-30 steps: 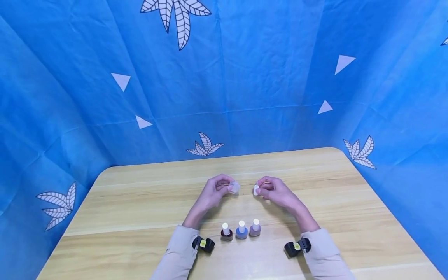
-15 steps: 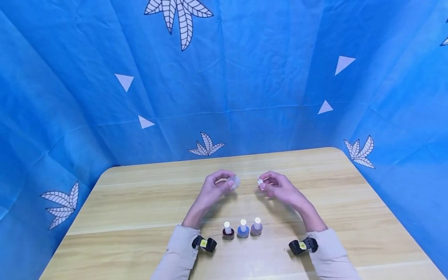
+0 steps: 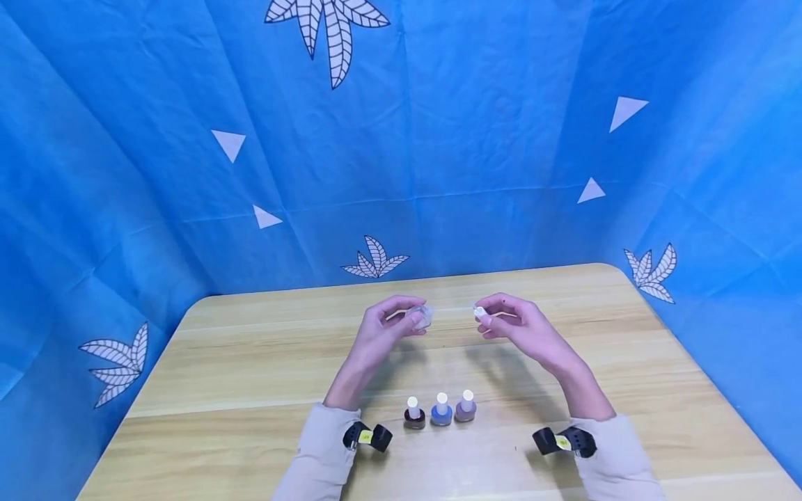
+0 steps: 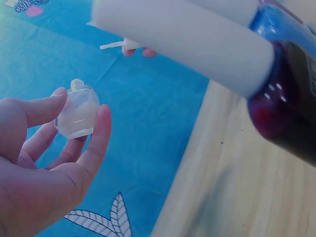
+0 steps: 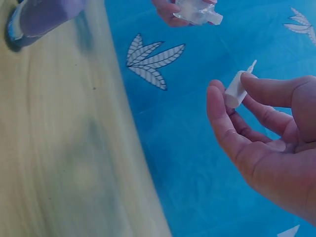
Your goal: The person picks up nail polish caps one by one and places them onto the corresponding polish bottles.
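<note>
My left hand (image 3: pixel 383 335) holds a small clear nail polish bottle (image 4: pixel 79 112) between thumb and fingers. Its neck is uncapped and the contents look pale and milky. Off to the right, my right hand (image 3: pixel 529 332) pinches a white nail polish cap (image 5: pixel 235 93) between thumb and fingertips. From the cap sticks a thin white brush (image 5: pixel 252 65), which points toward the upper right in the right wrist view. A gap separates bottle and cap, and both are raised above the table, with shadows beneath the hands.
Three capped nail polish bottles stand in a row nearer the body: dark red (image 3: pixel 414 418), blue (image 3: pixel 441 416) and lilac (image 3: pixel 466 412). They stand on a wooden table (image 3: pixel 250 376) between the forearms. A blue patterned cloth (image 3: pixel 476 153) hangs behind the table.
Both hands have risen from the table. The right hand has moved rightward with the cap, widening the gap to the bottle. The standing bottles shift slightly rightward with the camera view.
</note>
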Motion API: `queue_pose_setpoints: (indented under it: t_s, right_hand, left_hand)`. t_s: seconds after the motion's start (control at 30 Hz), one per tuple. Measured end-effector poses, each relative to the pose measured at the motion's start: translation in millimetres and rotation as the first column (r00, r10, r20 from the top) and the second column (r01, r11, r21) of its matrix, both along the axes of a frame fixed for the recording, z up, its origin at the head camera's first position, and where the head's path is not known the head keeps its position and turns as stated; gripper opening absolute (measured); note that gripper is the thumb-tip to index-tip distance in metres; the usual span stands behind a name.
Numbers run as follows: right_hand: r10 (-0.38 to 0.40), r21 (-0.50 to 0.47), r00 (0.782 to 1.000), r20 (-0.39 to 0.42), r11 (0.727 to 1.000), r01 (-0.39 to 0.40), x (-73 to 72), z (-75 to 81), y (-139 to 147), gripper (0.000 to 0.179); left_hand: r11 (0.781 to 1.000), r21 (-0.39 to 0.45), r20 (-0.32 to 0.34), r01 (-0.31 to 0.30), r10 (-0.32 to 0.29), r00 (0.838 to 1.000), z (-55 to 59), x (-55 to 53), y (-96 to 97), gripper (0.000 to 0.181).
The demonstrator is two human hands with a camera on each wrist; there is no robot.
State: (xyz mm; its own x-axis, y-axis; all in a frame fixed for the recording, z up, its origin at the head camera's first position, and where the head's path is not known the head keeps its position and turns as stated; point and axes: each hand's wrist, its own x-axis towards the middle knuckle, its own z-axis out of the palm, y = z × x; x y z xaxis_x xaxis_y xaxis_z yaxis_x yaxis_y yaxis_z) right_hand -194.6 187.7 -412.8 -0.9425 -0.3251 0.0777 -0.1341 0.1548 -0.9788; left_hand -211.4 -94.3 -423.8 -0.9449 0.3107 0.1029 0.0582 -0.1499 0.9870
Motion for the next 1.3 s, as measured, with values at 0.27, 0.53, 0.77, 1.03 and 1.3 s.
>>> queue_pose_setpoints:
  t_s: [0.27, 0.53, 0.77, 1.03, 1.3]
  right_hand:
    - [-0.014, 0.030, 0.998, -0.058, 0.999, 0.015, 7.3, 14.5, 7, 0.031]
    - [-0.054, 0.077, 0.990, -0.128, 0.995, 0.064, 15.3, 29.1, 9, 0.030]
    - [-0.076, 0.074, 0.985, -0.156, 0.993, 0.088, 18.7, 35.5, 7, 0.026]
    - [-0.094, 0.081, 0.977, -0.189, 0.991, 0.111, 24.9, 41.9, 7, 0.025]
    - [-0.080, 0.049, 0.975, -0.205, 0.995, 0.092, 26.9, 45.6, 3, 0.024]
  left_hand:
    - [1.000, 0.009, -0.065, -0.020, 0.021, 0.998, 14.5, 6.0, 0.8, 0.029]
    - [1.000, 0.004, -0.088, -0.015, 0.016, 0.996, 24.4, 11.0, -0.2, 0.027]
    - [1.000, 0.003, -0.100, -0.009, 0.009, 0.995, 30.5, 14.9, 0.9, 0.026]
    - [1.000, -0.012, -0.126, 0.012, -0.014, 0.992, 35.9, 20.4, 3.8, 0.027]
    - [1.000, -0.014, -0.147, 0.015, -0.016, 0.989, 38.5, 23.0, 4.9, 0.028]
